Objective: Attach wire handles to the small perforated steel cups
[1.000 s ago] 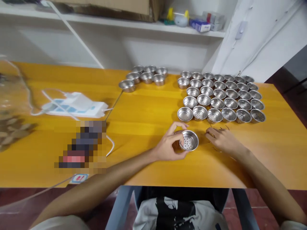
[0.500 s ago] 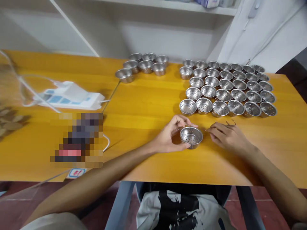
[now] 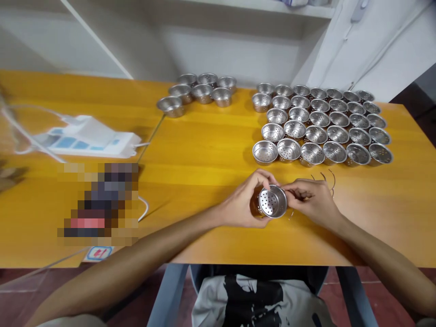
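A small round metal cup with a perforated base and wall is tilted with its mouth toward me and to the right. Curled around its left side, my left hand grips it by the rim and wall. My right hand is closed in a pinch at the cup's right rim; what its fingertips hold, if anything, is too small to make out. Thin dark curved wire pieces lie on the table just beyond my right hand.
Several rows of perforated metal cups stand behind my hands, with a smaller group at back left. On the left are a white power strip with a plug, a blurred-out object and a white cable.
The cup has turned from nearly upright to tilted toward the right. My right hand has moved left, from apart to touching the cup's rim, uncovering more of the wire pieces.
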The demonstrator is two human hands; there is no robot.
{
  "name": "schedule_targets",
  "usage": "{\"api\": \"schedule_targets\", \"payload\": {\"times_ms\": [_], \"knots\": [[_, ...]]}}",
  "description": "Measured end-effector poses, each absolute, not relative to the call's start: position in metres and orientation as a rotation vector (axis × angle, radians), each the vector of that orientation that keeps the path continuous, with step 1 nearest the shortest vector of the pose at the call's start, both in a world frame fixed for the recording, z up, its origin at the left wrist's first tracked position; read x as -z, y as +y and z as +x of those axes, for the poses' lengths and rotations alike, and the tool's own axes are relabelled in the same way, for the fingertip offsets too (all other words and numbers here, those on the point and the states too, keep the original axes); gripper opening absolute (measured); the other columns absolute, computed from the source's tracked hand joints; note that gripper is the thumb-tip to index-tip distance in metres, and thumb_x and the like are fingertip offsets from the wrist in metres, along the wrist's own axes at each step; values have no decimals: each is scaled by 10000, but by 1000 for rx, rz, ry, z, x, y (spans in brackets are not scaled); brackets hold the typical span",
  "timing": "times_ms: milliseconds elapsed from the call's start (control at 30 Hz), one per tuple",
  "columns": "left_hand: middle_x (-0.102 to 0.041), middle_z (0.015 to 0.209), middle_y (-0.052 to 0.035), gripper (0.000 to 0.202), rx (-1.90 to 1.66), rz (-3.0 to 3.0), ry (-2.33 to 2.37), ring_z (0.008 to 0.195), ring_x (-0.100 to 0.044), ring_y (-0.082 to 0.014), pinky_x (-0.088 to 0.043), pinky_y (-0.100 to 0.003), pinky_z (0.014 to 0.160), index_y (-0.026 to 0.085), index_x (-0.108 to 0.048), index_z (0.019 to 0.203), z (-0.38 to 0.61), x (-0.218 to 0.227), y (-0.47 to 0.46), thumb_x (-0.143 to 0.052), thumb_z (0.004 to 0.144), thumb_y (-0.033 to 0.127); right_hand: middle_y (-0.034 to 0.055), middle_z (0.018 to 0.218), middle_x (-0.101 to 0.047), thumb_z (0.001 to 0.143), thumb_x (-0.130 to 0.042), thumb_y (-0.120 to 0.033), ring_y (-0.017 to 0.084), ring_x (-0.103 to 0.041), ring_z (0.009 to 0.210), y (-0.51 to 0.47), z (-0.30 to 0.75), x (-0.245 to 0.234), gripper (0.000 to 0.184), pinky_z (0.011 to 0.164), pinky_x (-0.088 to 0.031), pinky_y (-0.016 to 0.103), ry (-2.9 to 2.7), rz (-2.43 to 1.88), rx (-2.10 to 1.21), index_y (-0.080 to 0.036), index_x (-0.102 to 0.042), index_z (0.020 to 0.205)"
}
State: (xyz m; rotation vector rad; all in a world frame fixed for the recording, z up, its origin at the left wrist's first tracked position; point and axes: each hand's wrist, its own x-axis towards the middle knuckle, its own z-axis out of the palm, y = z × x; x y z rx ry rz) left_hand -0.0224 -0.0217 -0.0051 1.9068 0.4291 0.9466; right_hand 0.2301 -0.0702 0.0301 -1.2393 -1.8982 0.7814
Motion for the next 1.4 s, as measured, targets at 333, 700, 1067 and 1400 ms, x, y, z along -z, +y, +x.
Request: {"api": "schedule_targets", "payload": {"times_ms": [333,700,1067,1400], "knots": [[-629,1381,-118,720,-929,1821,412,1257,-733,-320,-607,-528,1047,310,-453,1214,-19,8,-21,-992,739,254,-16,644,-671,965,-744,-238,83,-453,544,-73,227,-27,167,524,-369,252,-1826,-1236,-810,-181,-896,925],[-608,1368,-111,725,-938,1804,385,1241,-728,-283,-593,-471,1058,283,-448,1214,-17,11,-21,-1001,745,283,-22,605,-654,917,-759,-228,74,-430,513,-73,224,-24,159,515,-348,238,-1705,-1233,-882,-172,-908,925],[-612,1342,-117,701,-941,1843,386,1230,-705,-285,-592,-481,1040,273,-448,1200,-16,14,-20,-985,750,305,-18,579,-645,894,-776,-313,75,-472,466,-74,219,-18,178,471,-347,225,-1517,-1274,-1116,-165,-874,893],[-615,1346,-114,709,-935,1835,380,1222,-714,-278,-589,-468,1042,273,-454,1200,-17,13,-20,-997,744,289,-29,560,-623,884,-753,-266,72,-441,472,-76,216,-17,160,479,-330,226,-1550,-1257,-969,-175,-885,874]]}}
